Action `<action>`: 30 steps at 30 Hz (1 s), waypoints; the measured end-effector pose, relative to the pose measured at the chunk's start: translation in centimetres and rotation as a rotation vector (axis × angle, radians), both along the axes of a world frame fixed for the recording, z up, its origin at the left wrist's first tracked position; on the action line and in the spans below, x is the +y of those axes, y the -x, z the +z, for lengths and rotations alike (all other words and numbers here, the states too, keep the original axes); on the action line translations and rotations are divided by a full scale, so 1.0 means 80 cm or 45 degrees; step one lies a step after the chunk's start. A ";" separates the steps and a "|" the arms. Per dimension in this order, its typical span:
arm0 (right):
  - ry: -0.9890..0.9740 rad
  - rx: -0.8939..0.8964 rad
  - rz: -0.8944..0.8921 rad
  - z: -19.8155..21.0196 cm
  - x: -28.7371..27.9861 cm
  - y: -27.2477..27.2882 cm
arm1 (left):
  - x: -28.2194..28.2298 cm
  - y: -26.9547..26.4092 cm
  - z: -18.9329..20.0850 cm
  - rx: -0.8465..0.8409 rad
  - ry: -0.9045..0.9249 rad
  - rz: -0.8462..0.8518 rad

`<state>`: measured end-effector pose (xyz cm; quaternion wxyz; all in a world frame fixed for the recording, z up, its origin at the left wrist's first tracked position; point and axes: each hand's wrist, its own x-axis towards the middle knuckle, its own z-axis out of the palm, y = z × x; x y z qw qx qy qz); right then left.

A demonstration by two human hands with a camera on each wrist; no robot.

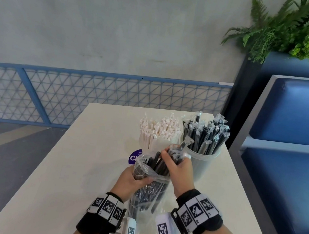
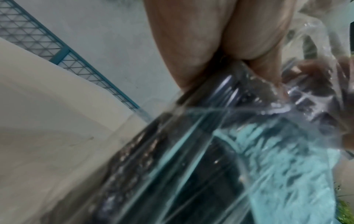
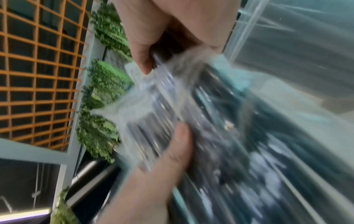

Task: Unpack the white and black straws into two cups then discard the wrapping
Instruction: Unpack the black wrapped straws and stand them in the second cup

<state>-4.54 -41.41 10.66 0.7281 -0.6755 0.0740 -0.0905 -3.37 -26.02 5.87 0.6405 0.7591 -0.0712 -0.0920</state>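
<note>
A clear plastic bag (image 1: 146,192) of wrapped black straws stands upright at the near middle of the table. My left hand (image 1: 133,181) grips the bag around its upper part (image 2: 220,121). My right hand (image 1: 175,162) grips a bundle of black straws (image 1: 172,155) sticking out of the bag's open top (image 3: 172,113). Behind, a translucent cup (image 1: 201,160) holds several black straws (image 1: 206,137). To its left a cup mostly hidden by the bag holds white paper-wrapped straws (image 1: 158,130).
The cream table (image 1: 68,165) is bounded by a blue mesh railing (image 1: 94,99) at the back. A blue upholstered bench (image 1: 290,140) stands close on the right, with a planter of ferns (image 1: 292,30) above it. A purple label (image 1: 134,157) shows behind the bag.
</note>
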 end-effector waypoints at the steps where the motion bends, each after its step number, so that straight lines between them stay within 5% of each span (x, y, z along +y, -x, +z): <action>1: -0.074 -0.030 0.001 0.010 -0.004 -0.001 | 0.001 -0.001 -0.002 0.008 -0.009 0.009; 17: -0.326 -0.327 -0.099 0.073 -0.033 -0.012 | -0.003 0.002 0.004 -0.003 0.010 0.122; 25: -0.019 -0.061 0.167 0.030 -0.018 0.002 | -0.010 0.002 0.008 -0.029 0.037 0.159; 30: -0.079 -0.152 0.012 0.049 -0.025 0.004 | -0.011 0.003 0.009 -0.037 -0.012 0.174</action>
